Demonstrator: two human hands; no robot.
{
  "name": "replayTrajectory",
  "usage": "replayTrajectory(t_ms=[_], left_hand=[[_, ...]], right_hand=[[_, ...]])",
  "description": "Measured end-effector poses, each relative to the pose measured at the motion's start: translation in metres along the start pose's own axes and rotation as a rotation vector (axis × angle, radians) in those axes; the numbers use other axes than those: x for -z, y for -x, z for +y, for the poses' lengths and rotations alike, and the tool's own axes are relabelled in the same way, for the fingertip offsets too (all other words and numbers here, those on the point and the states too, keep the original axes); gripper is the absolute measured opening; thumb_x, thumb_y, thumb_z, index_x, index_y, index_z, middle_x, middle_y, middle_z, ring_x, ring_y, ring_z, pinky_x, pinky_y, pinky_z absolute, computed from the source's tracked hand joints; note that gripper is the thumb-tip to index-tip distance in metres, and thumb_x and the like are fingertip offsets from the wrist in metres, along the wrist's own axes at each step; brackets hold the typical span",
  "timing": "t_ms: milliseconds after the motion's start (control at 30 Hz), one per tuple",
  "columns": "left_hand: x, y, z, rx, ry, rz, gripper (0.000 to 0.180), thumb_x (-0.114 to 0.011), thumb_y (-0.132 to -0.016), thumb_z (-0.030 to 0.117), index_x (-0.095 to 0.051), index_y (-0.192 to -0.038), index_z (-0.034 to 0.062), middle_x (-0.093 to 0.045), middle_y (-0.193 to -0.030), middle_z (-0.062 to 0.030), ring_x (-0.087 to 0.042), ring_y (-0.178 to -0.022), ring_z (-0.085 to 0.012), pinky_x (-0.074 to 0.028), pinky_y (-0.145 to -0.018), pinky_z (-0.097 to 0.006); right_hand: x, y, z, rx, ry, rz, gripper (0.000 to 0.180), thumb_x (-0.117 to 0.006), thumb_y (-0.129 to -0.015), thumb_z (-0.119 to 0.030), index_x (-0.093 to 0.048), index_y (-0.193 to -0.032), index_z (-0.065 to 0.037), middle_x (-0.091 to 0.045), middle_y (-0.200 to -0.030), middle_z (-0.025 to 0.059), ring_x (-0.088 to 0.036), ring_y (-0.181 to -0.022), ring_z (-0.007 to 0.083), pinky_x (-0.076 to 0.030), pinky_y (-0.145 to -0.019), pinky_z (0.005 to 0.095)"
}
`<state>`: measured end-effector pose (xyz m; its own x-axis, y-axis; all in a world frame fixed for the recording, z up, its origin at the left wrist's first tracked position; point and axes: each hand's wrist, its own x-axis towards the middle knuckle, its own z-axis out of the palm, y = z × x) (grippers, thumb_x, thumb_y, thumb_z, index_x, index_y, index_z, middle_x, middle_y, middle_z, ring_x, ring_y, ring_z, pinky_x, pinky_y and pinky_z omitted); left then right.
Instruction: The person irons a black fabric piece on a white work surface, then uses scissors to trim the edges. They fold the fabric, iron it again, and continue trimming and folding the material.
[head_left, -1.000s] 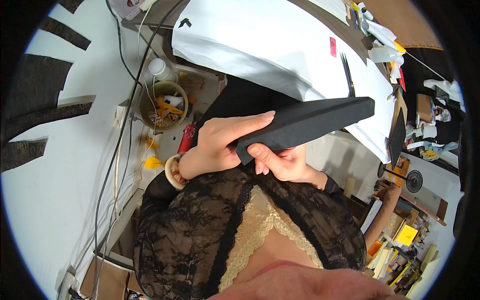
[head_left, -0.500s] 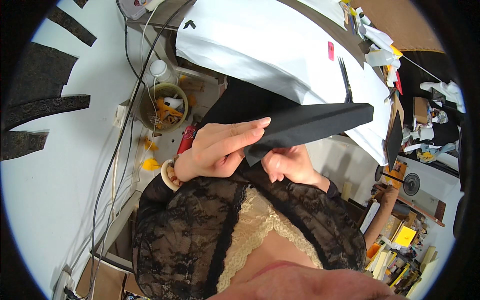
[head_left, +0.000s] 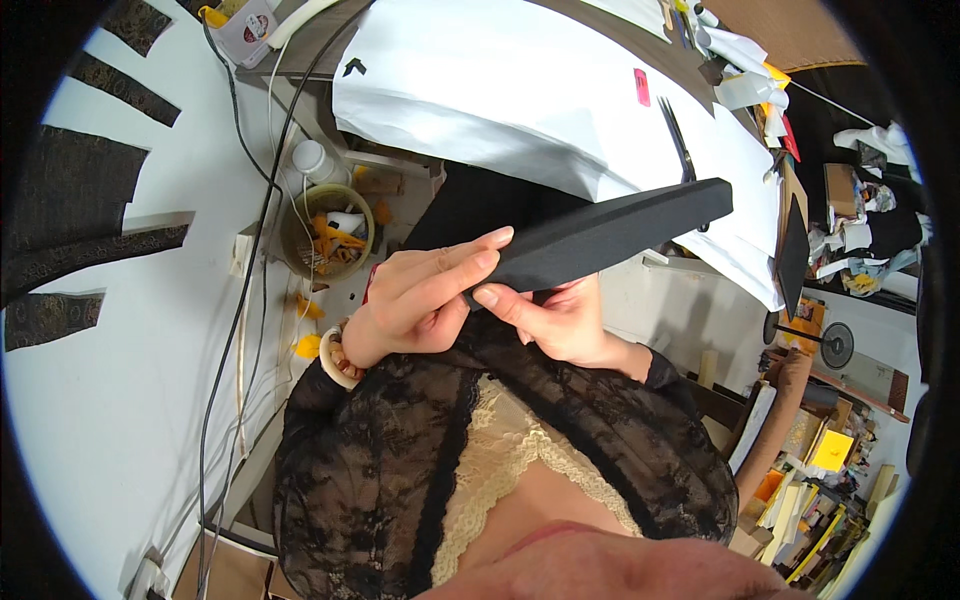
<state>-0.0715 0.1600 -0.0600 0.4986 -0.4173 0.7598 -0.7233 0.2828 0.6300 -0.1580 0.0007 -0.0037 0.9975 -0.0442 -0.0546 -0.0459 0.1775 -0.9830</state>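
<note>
A long, stiff-looking black folded strip (head_left: 620,232) slants up to the right in front of my chest, its far end blunt and rounded. My left hand (head_left: 415,305), with a beaded bracelet at the wrist, grips the strip's near end, the fingers lying along its edge. My right hand (head_left: 560,320) holds it from below and beside, the thumb pressed on its lower corner and the other fingers mostly hidden behind it. Beyond the strip is a table covered with white paper (head_left: 480,80). Black tweezers or slim scissors (head_left: 675,135) lie there beside a small red tag (head_left: 641,87).
A bin (head_left: 370,240) with yellow scraps and a white bottle (head_left: 318,160) stand on the floor at left. Cables (head_left: 225,330) hang along the white wall, which bears dark patterned pieces (head_left: 75,185). A fan (head_left: 836,344) and cluttered shelves (head_left: 810,480) are at right.
The strip has turned so its broad side and upper edge show more. My right thumb has moved from beneath onto its near lower corner. The view has shifted slightly.
</note>
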Motion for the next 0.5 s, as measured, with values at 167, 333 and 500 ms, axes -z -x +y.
replayTrajectory(t_ms=[167,333,500], left_hand=[[-0.011,0.005,0.003,0.258,0.300,0.108,0.047,-0.057,-0.078,-0.012,-0.059,-0.124,-0.0050,-0.064,-0.123,-0.0273,-0.070,-0.106,-0.0308,-0.058,-0.082,-0.033],[-0.029,-0.006,-0.011,0.361,0.202,0.056,0.037,-0.061,-0.091,0.005,-0.058,-0.126,-0.0065,-0.069,-0.118,-0.0183,-0.068,-0.105,-0.0233,-0.051,-0.091,-0.032],[0.004,-0.021,-0.047,0.595,0.299,0.358,0.014,-0.063,-0.095,0.004,-0.063,-0.106,-0.0041,-0.069,-0.102,-0.0049,-0.062,-0.089,-0.0111,-0.049,-0.080,-0.025]], right_hand=[[0.004,-0.003,0.005,0.014,-0.015,-0.020,0.010,-0.074,-0.089,-0.003,-0.072,-0.098,-0.001,-0.065,-0.066,-0.0020,-0.052,-0.049,0.0020,-0.035,-0.043,0.0194],[0.052,-0.005,-0.004,-0.176,0.333,-0.290,0.017,-0.081,-0.083,-0.013,-0.073,-0.095,-0.003,-0.064,-0.064,-0.0014,-0.056,-0.053,0.0048,-0.043,-0.048,0.0230],[0.148,-0.004,-0.146,0.417,0.372,-0.415,0.034,-0.080,-0.082,-0.026,-0.073,-0.104,-0.001,-0.069,-0.072,0.0056,-0.068,-0.065,0.0111,-0.049,-0.055,0.0231]])
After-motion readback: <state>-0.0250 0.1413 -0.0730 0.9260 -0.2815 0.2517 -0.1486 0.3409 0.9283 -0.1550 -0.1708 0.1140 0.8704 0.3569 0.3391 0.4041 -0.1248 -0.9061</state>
